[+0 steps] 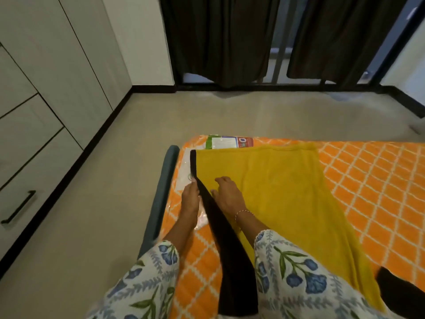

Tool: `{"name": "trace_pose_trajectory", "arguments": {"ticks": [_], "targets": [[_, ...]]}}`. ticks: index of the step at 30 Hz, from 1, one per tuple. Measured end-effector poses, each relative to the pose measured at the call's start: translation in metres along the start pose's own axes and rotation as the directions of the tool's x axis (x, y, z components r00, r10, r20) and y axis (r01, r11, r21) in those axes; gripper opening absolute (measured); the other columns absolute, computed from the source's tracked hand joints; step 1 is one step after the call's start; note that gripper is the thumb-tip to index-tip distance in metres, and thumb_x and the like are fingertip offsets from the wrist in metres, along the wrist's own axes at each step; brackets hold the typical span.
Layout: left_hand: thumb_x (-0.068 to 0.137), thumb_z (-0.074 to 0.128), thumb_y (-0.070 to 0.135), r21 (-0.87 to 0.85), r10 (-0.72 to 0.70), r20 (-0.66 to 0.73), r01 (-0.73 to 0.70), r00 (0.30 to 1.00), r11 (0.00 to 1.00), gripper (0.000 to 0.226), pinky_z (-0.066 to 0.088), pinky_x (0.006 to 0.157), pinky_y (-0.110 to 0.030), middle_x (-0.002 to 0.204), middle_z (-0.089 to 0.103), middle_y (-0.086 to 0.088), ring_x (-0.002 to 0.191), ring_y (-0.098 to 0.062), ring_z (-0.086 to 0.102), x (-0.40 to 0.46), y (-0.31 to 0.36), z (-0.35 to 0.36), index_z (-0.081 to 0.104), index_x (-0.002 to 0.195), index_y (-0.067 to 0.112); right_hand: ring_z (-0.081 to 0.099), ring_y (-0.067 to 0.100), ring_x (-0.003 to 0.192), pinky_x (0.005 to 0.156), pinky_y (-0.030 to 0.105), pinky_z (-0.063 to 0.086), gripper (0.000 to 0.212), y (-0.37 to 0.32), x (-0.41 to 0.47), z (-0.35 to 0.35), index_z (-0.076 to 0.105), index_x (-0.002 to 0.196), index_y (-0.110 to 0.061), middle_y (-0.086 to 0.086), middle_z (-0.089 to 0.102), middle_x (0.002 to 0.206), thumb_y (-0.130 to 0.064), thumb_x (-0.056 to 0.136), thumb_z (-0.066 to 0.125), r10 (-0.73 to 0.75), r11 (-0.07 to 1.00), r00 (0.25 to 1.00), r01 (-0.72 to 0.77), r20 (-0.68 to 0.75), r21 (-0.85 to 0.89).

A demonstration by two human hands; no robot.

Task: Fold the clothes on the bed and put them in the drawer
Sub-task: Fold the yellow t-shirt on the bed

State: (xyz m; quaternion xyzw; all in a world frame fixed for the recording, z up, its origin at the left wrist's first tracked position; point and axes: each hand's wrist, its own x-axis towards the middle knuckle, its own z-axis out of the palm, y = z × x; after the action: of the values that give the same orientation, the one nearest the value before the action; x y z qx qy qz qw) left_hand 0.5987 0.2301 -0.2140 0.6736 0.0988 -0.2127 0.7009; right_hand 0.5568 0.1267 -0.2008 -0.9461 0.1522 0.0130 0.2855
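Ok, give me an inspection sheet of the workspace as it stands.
Surface: orange patterned mattress, still in plastic wrap.
Job's things: yellow cloth spread flat, black strip along its left edge; drawers closed.
Clutter: printed label under the wrap; dark fabric at lower right.
Hands: left hand holds the black strip; right hand rests on the cloth.
Cables: nothing seen.
Surroundings: dark curtains, bare floor.
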Motion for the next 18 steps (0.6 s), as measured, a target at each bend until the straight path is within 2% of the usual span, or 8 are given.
{"name": "trace_pose_trajectory", "arguments": {"ticks": [3,5,7,10,12,14,16,18], "targets": [[0.102,0.031,0.040,-0.154,-0.015,0.065,0.025,0.998,0.988,0.047,0.041,0.099,-0.032,0.124,0.054,-0.007,0.119,-0.024,0.050,0.039,0.016,0.001,0.049,0.130,0.007,0.039,0.030,0.129,0.104,0.036,0.033,0.039,-0.014,0.047,0.017,0.047,0.134,-0.004,0.014,0.041,0.141,-0.019,0.097,0.046,0.035,0.999,0.996,-0.035,-0.079,0.008],[0.100,0.039,0.041,-0.142,0.007,0.098,0.007,0.995,0.990,0.036,0.047,0.084,-0.028,0.105,0.062,-0.002,0.100,-0.020,0.058,0.057,0.022,0.001,0.061,0.105,0.013,0.044,0.030,0.123,0.099,0.040,0.037,0.033,-0.027,0.068,0.032,0.053,0.124,-0.005,0.014,0.048,0.133,-0.020,0.096,0.045,0.044,0.998,0.993,-0.048,-0.110,-0.027],[0.097,0.047,0.039,-0.090,0.029,0.088,-0.022,0.996,0.996,0.029,0.048,0.080,-0.029,0.092,0.066,-0.002,0.091,-0.018,0.060,0.073,0.021,-0.003,0.065,0.089,0.018,0.047,0.029,0.118,0.095,0.040,0.038,0.030,-0.037,0.088,0.047,0.056,0.118,-0.009,0.011,0.053,0.125,-0.025,0.097,0.043,0.029,0.994,0.987,-0.046,-0.158,-0.100],[0.099,0.046,0.029,-0.048,0.108,0.109,-0.103,0.988,0.994,0.024,0.048,0.077,-0.018,0.094,0.066,0.003,0.090,-0.009,0.060,0.082,0.024,-0.006,0.066,0.092,0.019,0.047,0.028,0.116,0.091,0.039,0.039,0.029,-0.036,0.105,0.055,0.058,0.117,-0.011,0.009,0.056,0.123,-0.024,0.099,0.039,0.008,0.981,0.972,-0.054,-0.237,-0.187],[0.099,0.045,0.024,-0.020,0.189,0.127,-0.188,0.974,0.982,0.024,0.048,0.079,-0.014,0.102,0.064,0.005,0.095,-0.006,0.059,0.081,0.031,-0.003,0.065,0.107,0.014,0.053,0.029,0.109,0.084,0.037,0.044,0.026,-0.030,0.111,0.054,0.063,0.111,-0.009,0.011,0.060,0.117,-0.019,0.098,0.043,-0.015,0.990,0.967,-0.020,-0.253,-0.137],[0.098,0.047,0.015,0.020,0.268,0.071,-0.270,0.961,0.963,0.028,0.046,0.090,-0.023,0.113,0.059,0.001,0.103,-0.011,0.054,0.081,0.034,0.003,0.059,0.123,0.007,0.061,0.028,0.098,0.080,0.035,0.047,0.024,-0.022,0.110,0.037,0.069,0.104,-0.008,0.012,0.068,0.107,-0.016,0.097,0.047,0.048,0.979,0.959,0.010,-0.280,0.205],[0.097,0.049,0.013,0.057,0.298,-0.019,-0.296,0.954,0.953,0.028,0.044,0.098,-0.031,0.118,0.056,0.000,0.110,-0.016,0.053,0.087,0.036,0.010,0.057,0.124,0.009,0.063,0.025,0.095,0.085,0.034,0.049,0.023,-0.002,0.103,0.007,0.069,0.106,-0.008,0.009,0.069,0.103,-0.012,0.097,0.048,0.199,0.784,0.944,0.008,-0.264,0.621],[0.096,0.052,0.015,0.072,0.227,-0.040,-0.224,0.973,0.972,0.027,0.043,0.103,-0.040,0.125,0.057,-0.006,0.118,-0.027,0.054,0.098,0.036,0.024,0.056,0.122,0.011,0.063,0.027,0.095,0.087,0.039,0.050,0.021,0.036,0.090,-0.024,0.067,0.107,-0.008,0.011,0.068,0.104,-0.010,0.097,0.049,0.348,0.537,0.919,-0.033,-0.185,0.843]]}}
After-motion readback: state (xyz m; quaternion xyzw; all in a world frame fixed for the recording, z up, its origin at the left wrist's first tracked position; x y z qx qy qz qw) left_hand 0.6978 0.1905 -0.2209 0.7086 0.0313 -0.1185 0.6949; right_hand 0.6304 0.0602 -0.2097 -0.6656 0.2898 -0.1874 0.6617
